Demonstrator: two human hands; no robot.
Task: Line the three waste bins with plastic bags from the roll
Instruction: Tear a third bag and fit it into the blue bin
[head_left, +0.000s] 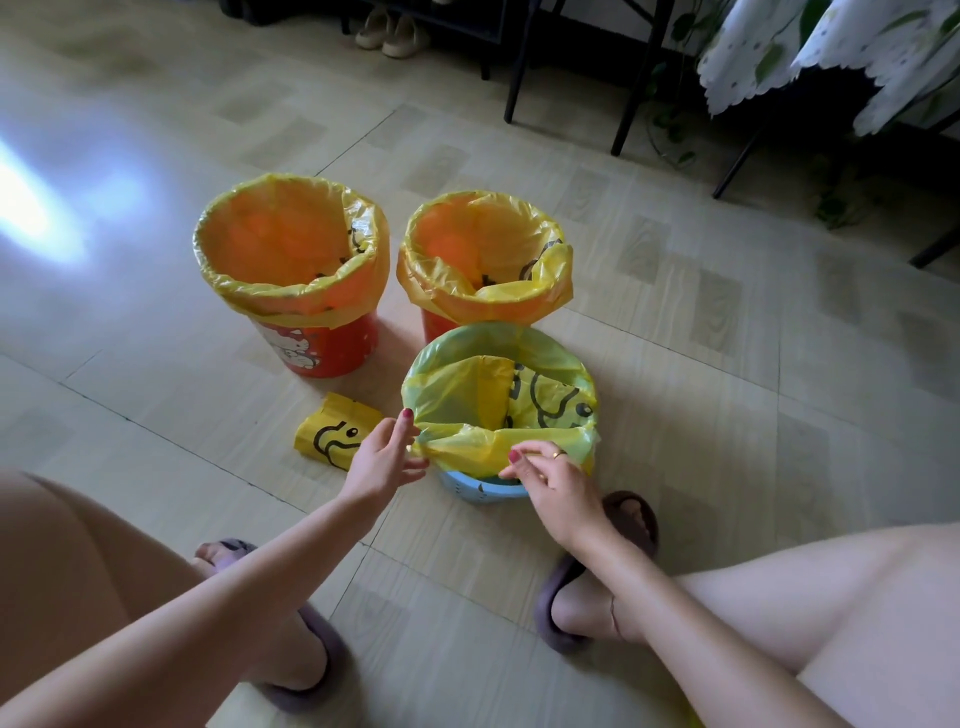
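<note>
Knees: both bare legs are framing the bottom of the view, with feet in purple slippers (597, 561) resting on the tiled floor (675, 332).
Blue bin: the small blue perforated bin (480, 488) is standing nearest the person, between the two slippers and just in front of the right-hand red bin.
Its liner: a yellow bag with a black cartoon duck print (498, 400) is lying loosely inside, its mouth folding over the rim and bunching on the near side.
Right hand: the right hand (545, 473) is pinching the bunched near edge of the liner, fingers curling over the plastic, a ring showing on one finger.
Left hand: the left hand (384, 457) is hovering at the bin's left edge, fingers spread and relaxed, fingertips just touching the liner's folded corner.
Red bins: the left red bin (317, 343) and the right red bin (434, 322) are standing farther away, side by side, each already wearing a yellow liner folded over its rim.
Bag roll: the yellow duck-print roll (332, 434) is lying flat on the floor, just left of the left hand and near the left red bin.
</note>
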